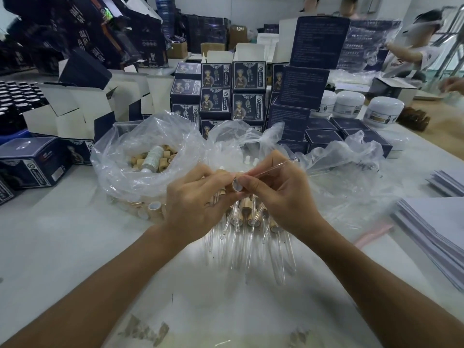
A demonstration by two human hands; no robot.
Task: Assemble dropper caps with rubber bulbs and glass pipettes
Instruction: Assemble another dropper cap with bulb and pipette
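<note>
Over the white tabletop [75, 247], centre frame, 2 bare hands meet. Left hand [198, 199] grips 1 tan wood-look cylindrical dropper cap [234, 185], white-lined open end facing the camera. Right hand [278, 194] pinches 1 clear glass pipette [273, 168], its near end at the cap's mouth, far end slanting up-right. Just below the hands lies a pile of finished droppers [248, 217], tan caps w/ glass tubes; too overlapped to count. 2 clear plastic bags: left bag [130, 156] holds many tan caps plus 1 white bottle; right bag [241, 144] holds small white bulbs, approx. 3 visible. Behind: stacked navy printed cartons [216, 101] w/ a costumed figure, text unreadable. 3 white round jars [350, 102] at right. White paper stacks [426, 222] on the right edge. Crowded packing room; other people at rear.
</note>
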